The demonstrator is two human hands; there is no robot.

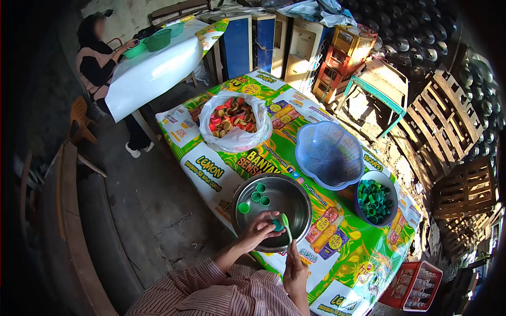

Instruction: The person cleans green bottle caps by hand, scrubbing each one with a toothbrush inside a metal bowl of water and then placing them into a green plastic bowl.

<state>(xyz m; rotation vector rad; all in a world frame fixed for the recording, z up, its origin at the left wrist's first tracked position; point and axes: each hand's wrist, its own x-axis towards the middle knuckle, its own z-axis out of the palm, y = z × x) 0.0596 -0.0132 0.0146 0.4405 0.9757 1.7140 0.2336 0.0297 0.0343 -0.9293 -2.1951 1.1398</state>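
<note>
Over the steel basin [302,190], my left hand [257,229] pinches a green bottle cap [277,225] between thumb and fingers. My right hand [295,269] grips the handle of a green and white toothbrush [287,223]. The brush head is up beside the cap, close to its edge. Several loose green caps [256,196] lie on the basin floor to the left. To the right stands a bowl [393,217] full of green caps [375,200].
A blue plastic colander [329,155] and a white bag [226,143] of red and tan caps share the printed tablecloth [295,197]. Across the aisle a person [97,63] works at another table with green basins [158,40]. Crates [337,63] and wooden pallets [440,116] stand behind.
</note>
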